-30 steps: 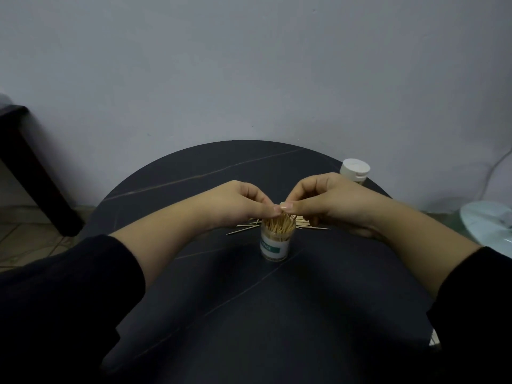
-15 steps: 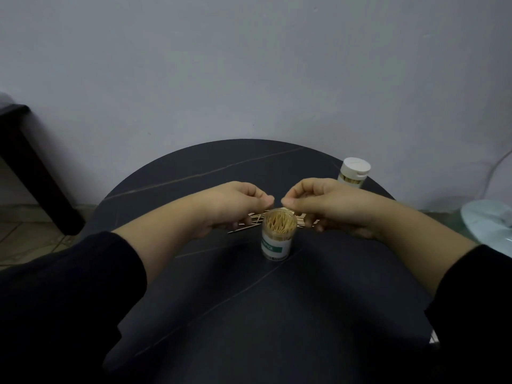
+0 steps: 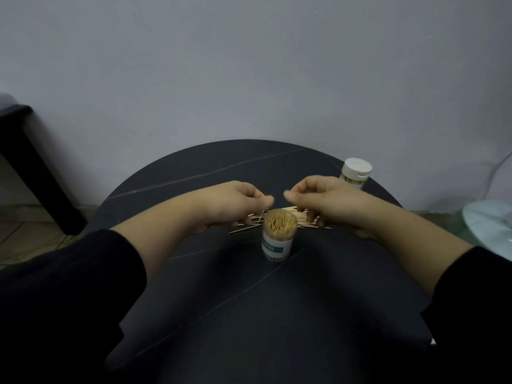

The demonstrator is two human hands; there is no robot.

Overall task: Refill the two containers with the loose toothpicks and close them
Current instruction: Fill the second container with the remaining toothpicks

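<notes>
An open clear toothpick container (image 3: 279, 239) with a white and green label stands upright at the table's middle, packed with toothpicks. Loose toothpicks (image 3: 303, 217) lie scattered just behind it. A second container (image 3: 355, 174) with its white lid on stands at the far right edge. My left hand (image 3: 235, 203) hovers left of the open container's mouth, fingers loosely curled, thumb pointing inward, nothing visible in it. My right hand (image 3: 324, 202) is level with it on the right, with its lower fingertips down on the loose toothpicks. A small gap separates the two thumbs.
The round dark table (image 3: 249, 314) stands against a grey wall. A black piece of furniture (image 3: 30, 167) is at the far left. A pale round object (image 3: 490, 225) sits off the table's right edge. My dark sleeves cover the near corners.
My two hands, which met in a pinch above the open container's mouth, have drawn apart and moved back towards the loose toothpicks. The container's mouth is now uncovered.
</notes>
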